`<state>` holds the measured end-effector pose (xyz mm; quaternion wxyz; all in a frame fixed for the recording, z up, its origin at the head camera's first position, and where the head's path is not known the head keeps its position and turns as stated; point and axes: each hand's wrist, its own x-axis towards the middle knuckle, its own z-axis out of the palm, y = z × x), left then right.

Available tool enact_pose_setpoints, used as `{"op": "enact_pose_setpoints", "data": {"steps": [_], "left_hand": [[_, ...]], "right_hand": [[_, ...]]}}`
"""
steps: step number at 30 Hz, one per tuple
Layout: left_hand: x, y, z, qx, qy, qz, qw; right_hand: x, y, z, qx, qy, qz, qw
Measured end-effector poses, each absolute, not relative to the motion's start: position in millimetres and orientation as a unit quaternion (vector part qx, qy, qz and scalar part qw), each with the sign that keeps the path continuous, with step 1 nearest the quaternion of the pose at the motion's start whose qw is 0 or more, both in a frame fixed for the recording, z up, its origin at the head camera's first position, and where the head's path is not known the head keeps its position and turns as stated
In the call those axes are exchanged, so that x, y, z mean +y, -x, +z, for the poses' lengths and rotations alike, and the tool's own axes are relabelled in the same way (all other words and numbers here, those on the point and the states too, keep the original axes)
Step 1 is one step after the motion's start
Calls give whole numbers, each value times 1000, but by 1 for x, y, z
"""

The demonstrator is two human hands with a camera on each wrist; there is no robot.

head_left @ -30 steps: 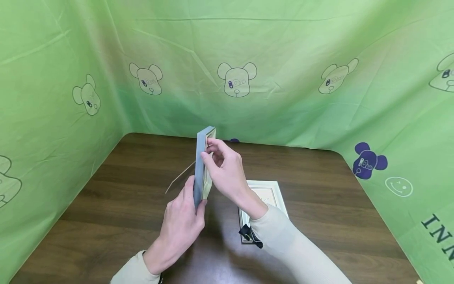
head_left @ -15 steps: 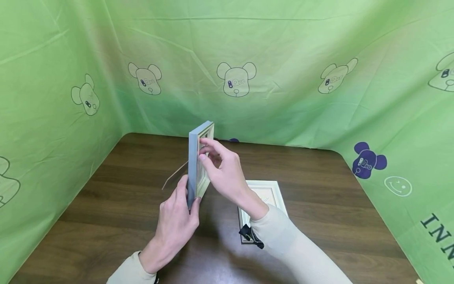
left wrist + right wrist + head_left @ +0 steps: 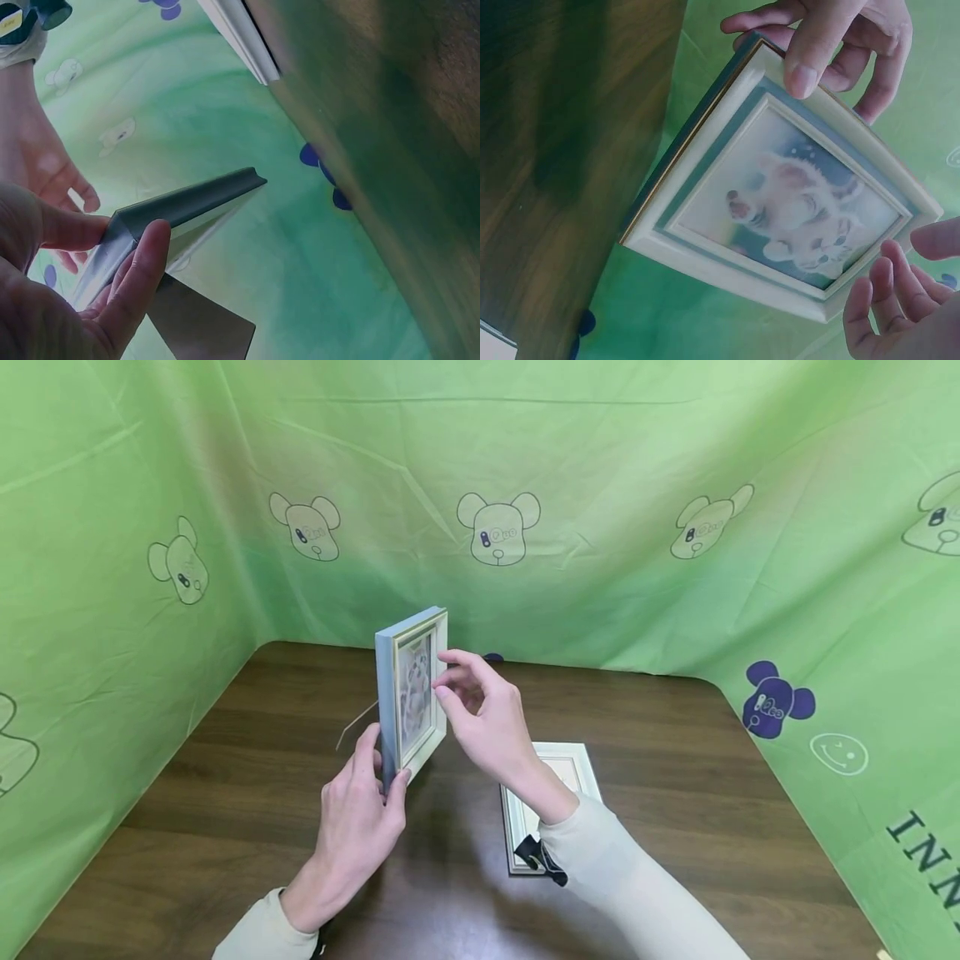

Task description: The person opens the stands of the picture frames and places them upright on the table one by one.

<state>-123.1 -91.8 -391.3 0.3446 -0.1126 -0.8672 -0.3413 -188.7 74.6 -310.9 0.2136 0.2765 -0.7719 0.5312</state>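
A picture frame (image 3: 386, 702) is held upright over the table (image 3: 225, 777), its lower near corner clamped between thumb and fingers of the left hand (image 3: 360, 814). A photo (image 3: 416, 689) of a pale furry animal is contained in it. The right hand (image 3: 487, 718) is raised beside it, thumb and fingertips apart; whether it is touched cannot be told. Nearer the table's right edge, a second frame (image 3: 517, 827) is laid flat, partly covered by the right sleeve (image 3: 615, 860).
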Motion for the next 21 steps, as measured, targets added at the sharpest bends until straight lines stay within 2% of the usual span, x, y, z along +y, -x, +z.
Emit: {"op": "enact_pose_setpoints", "data": {"steps": [21], "left_hand": [[-99,122,-385,-877,87,-367,299]], "right_hand": [[90,199,-331,-823,-198,492,202]]}}
